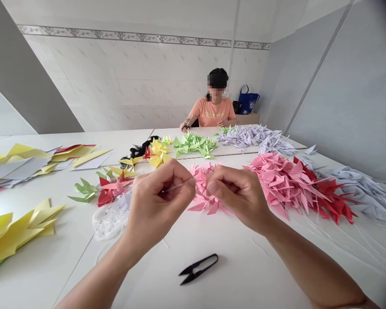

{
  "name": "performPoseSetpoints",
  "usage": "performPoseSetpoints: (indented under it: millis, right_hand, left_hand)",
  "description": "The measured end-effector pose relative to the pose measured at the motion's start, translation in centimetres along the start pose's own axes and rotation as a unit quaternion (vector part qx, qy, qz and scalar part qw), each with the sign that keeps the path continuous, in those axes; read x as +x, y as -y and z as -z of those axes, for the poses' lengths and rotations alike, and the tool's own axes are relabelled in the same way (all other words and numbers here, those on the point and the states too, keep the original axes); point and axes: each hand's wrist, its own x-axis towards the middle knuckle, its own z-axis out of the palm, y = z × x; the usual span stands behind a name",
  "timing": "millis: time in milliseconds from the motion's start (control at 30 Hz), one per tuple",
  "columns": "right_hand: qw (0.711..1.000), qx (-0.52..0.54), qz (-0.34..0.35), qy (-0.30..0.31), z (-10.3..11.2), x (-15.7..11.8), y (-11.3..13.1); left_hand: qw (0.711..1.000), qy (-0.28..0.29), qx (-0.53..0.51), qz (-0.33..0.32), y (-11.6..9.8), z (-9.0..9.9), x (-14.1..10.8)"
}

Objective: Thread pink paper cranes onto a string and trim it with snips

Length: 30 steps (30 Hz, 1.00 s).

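Observation:
My left hand (162, 201) is raised over the table in a pinch, with a thin pale thread (175, 187) crossing its fingers. Close by on the right, my right hand (239, 195) is also closed, thumb against forefinger; whatever it pinches is too small to make out. The fingertips of the two hands are a short gap apart. Behind them lie pink folded paper cranes (276, 182). Black thread snips (199, 269) rest on the white table (141, 274) below my hands, blades pointing left. A tangle of white thread (109, 221) sits beside my left wrist.
Red cranes (336, 199) and pale lilac cranes (366, 191) are heaped at right, with loose strings trailing. Green cranes (194, 143) lie farther back. Yellow folded paper (16, 234) and stacked sheets (22, 167) lie at left. Across the table sits a person (214, 109) holding scissors (187, 125).

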Motion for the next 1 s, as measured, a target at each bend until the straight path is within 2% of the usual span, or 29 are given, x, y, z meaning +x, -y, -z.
performPoseSetpoints:
  millis: [133,267,500,733,933,1000]
  right_hand:
    - [1.0,0.012,0.002,-0.023,-0.14,-0.03,-0.05]
    - [0.999,0.021,-0.03,-0.036,-0.16,0.13,-0.09]
    - [0.999,0.01,-0.038,-0.019,-0.06,0.13,0.07]
    - [0.996,0.077,-0.045,-0.025,-0.29,-0.01,-0.36]
    - [0.999,0.003,0.027,-0.017,-0.37,0.35,0.0]
    - [0.999,0.002,0.031,-0.014,-0.34,0.29,0.06]
  left_hand:
    - [1.0,0.002,0.005,0.004,-0.01,-0.06,0.03]
    - [1.0,0.003,0.001,-0.006,-0.05,-0.06,0.06]
    - [1.0,0.006,0.008,0.006,-0.36,-0.09,0.04]
    - [1.0,0.011,0.001,0.001,-0.46,-0.28,0.03]
    - [1.0,0.02,0.001,-0.002,-0.51,-0.16,0.05]
    - [1.0,0.023,0.002,-0.002,-0.44,-0.14,0.01]
